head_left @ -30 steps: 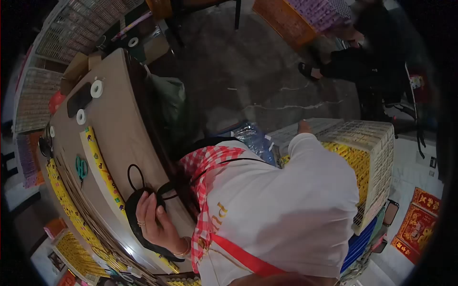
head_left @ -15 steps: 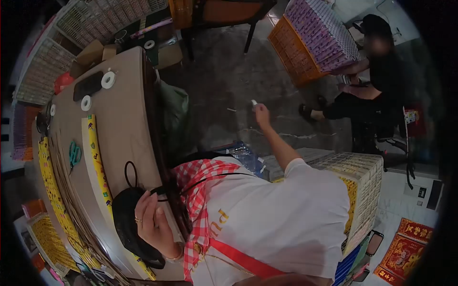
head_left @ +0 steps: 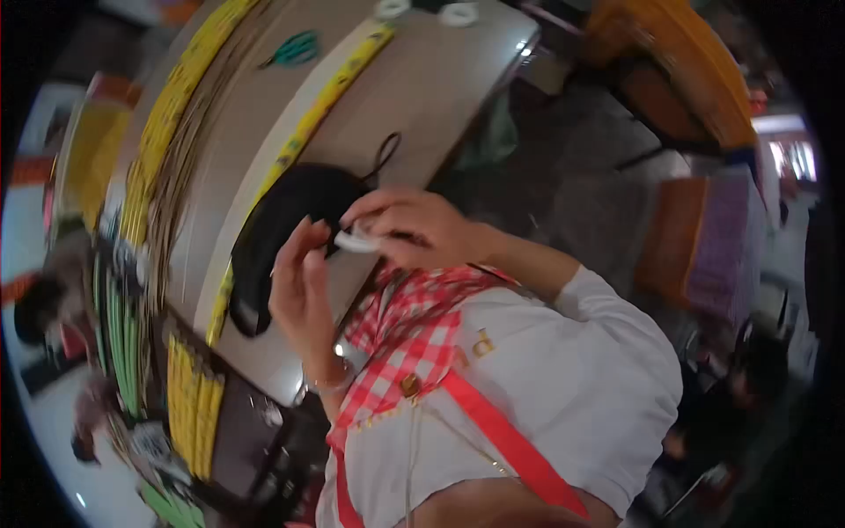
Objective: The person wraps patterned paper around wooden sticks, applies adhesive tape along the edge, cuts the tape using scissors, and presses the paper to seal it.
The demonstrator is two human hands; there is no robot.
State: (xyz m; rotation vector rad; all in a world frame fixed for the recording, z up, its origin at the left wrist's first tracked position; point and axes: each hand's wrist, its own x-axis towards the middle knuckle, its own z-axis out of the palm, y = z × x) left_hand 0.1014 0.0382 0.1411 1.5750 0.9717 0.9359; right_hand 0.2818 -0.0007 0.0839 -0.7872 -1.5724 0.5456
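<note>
My right hand (head_left: pixel 422 227) is closed around a small white object (head_left: pixel 356 241), blurred, perhaps a tape roll. Just left of it, my left hand (head_left: pixel 301 286) is raised with its fingers bent and parted, holding nothing that shows. Behind both hands, a black item (head_left: pixel 295 211) with a thin loop lies near the table edge. Beside it runs a long strip with a yellow patterned band (head_left: pixel 330 92).
The table (head_left: pixel 414 97) carries teal scissors (head_left: pixel 297 49), a white roll (head_left: pixel 458 14), brown strips and yellow patterned strips (head_left: pixel 180 88). Orange and purple baskets (head_left: pixel 704 238) stand at right. People sit at lower right (head_left: pixel 748 378) and at the left edge (head_left: pixel 57 308).
The view has swung toward the table. My right hand has come in from over the floor, with the white object, to beside my left hand. My left hand has lifted off the black item.
</note>
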